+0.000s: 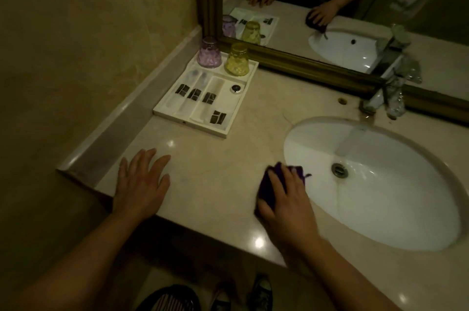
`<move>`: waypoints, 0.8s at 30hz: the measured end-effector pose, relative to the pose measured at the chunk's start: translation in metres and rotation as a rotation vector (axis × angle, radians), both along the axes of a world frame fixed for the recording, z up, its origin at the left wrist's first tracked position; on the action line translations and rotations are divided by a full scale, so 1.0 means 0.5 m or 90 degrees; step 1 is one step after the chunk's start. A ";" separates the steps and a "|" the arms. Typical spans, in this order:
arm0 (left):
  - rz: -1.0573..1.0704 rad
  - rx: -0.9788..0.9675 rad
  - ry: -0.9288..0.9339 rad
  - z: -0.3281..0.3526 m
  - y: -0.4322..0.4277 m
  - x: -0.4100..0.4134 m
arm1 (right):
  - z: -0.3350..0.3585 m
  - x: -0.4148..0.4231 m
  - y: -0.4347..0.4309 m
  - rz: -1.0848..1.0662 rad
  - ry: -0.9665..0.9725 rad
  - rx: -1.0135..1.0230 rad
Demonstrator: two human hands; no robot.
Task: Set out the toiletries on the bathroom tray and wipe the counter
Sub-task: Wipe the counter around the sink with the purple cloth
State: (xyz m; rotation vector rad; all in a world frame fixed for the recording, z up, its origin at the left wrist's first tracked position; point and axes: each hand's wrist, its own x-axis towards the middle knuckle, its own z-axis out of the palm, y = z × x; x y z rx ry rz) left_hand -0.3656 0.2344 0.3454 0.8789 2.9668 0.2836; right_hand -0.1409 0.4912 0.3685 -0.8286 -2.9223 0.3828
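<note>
- The beige polished stone bench [223,173]: I'd wipe it in overlapping strokes, working away from the white oval basin [380,183] that touches the right grip.
- One white compartmented plastic tray [162,111], far beyond both grips, carries four dark-labelled sachets [195,94] and two upturned tumblers, one purple [209,52], one yellow [237,59].
- The right hand [286,199] is closed over one dark purple cloth [269,183].
- The left hand [140,183] lies flat, fingers spread, holding nothing.

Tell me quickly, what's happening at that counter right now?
Left hand flat on counter. Right hand pressing purple cloth beside sink. Tray stocked, cups upside down. Nothing blocking.
</note>
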 end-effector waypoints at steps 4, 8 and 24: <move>-0.056 -0.033 0.003 0.010 0.041 0.062 | 0.017 -0.086 -0.033 -0.040 -0.013 -0.002; -0.145 0.001 0.006 0.013 0.069 0.129 | -0.011 0.115 -0.058 0.101 0.013 0.031; 0.013 -0.085 -0.002 0.005 0.039 0.078 | -0.023 0.166 -0.070 -0.043 0.036 0.048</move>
